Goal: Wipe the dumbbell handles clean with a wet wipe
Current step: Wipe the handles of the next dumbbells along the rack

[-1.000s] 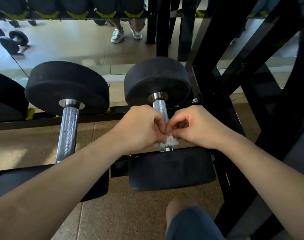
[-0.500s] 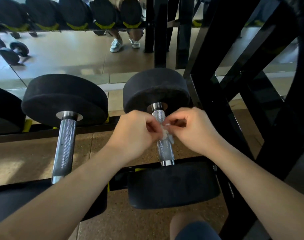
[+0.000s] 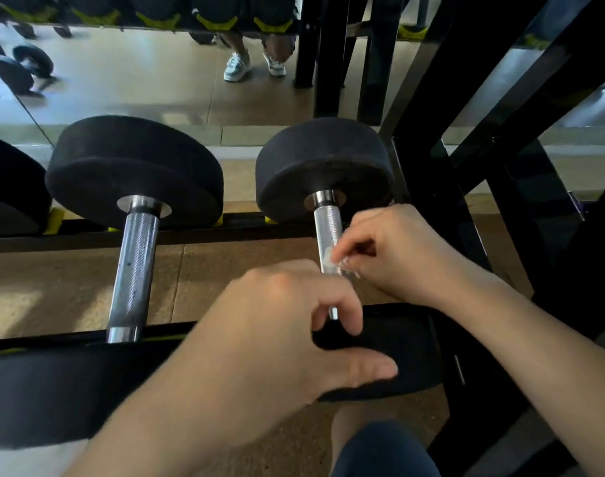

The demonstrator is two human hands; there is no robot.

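1. We see two black dumbbells lying side by side on a black rack point(image 3: 428, 201). Their handles point away from us toward a mirror point(image 3: 139, 87).
2. The right dumbbell point(image 3: 323, 166) is the one under the hands. Its steel handle point(image 3: 326, 225) runs from the far head down to the near head point(image 3: 411, 349), and its lower part is hidden behind the hands.
3. The wet wipe point(image 3: 337, 264) is a small, white, crumpled piece. It lies against the right side of this handle, about at the middle of its length.
4. The right hand point(image 3: 407, 256) pinches the wipe between the thumb and the fingertips and holds it on the metal. The other fingers are curled in.
5. The left hand point(image 3: 280, 339) is nearer to us and a little blurred.
6. Its fingers are loosely bent, the thumb is stretched out, and it holds nothing.
7. This hand hangs in front of the near end of the handle and over the near head. We cannot tell whether it touches them.
8. The left dumbbell point(image 3: 135, 173) lies just beside the right one, to the left of both hands, and its thicker handle point(image 3: 135, 263) is fully in view.
9. In the mirror we see a pair of pale shoes point(image 3: 237, 67) on a tan floor.
10. At the bottom edge there is a knee point(image 3: 380, 445) in dark cloth.
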